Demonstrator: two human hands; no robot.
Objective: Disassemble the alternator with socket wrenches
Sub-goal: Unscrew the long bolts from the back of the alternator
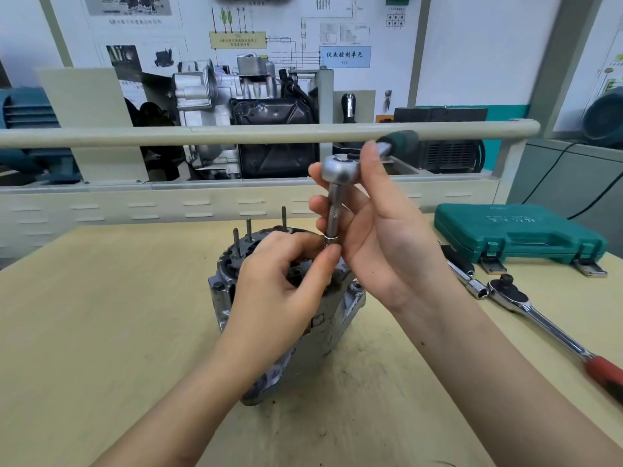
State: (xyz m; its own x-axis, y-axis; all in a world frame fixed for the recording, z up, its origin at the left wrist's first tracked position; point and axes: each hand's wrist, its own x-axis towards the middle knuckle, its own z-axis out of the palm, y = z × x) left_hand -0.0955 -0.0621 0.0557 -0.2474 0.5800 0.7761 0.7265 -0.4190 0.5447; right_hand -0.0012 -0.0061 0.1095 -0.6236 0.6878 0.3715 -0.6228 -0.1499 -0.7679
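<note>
We have one wide view, worn on the head — it looks forward and down, close over the workbench (pixel 101 315), reaching the wall boards (pixel 472 45) behind.

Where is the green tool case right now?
The green tool case lies shut at the table's far right, beyond the red-handled ratchet.

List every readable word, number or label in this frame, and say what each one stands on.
"仪表控制单元": blue label on the wall board.
"136" or similar below it, same label: blurred, uncertain.
Yellow box on the board: two lines of text, too small to read.
Board captions and wiring numbers: blurred.
Green case lid: embossed text, unreadable.
Alternator sticker: too small to read.
</note>
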